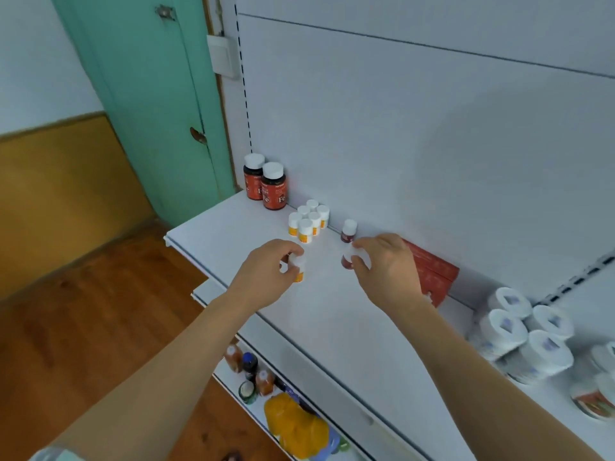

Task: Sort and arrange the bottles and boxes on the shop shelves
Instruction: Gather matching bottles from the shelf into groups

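Partly sorted: beside the cluster of small white orange-banded bottles [309, 221], the left hand [266, 274] pinches another small white orange-labelled bottle [298, 266] and the right hand [386, 267] pinches a small maroon-labelled bottle [349, 259], both unplaced.

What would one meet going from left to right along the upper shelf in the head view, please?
Two dark bottles with red Fe labels → cluster of small white bottles with orange labels → left hand holding a white, orange-labelled bottle → right hand holding a dark red bottle → red boxes → white tubs.

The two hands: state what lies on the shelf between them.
In the head view, only bare white shelf lies between the left hand, holding an orange-labelled bottle, and the right hand, holding a dark-red bottle.
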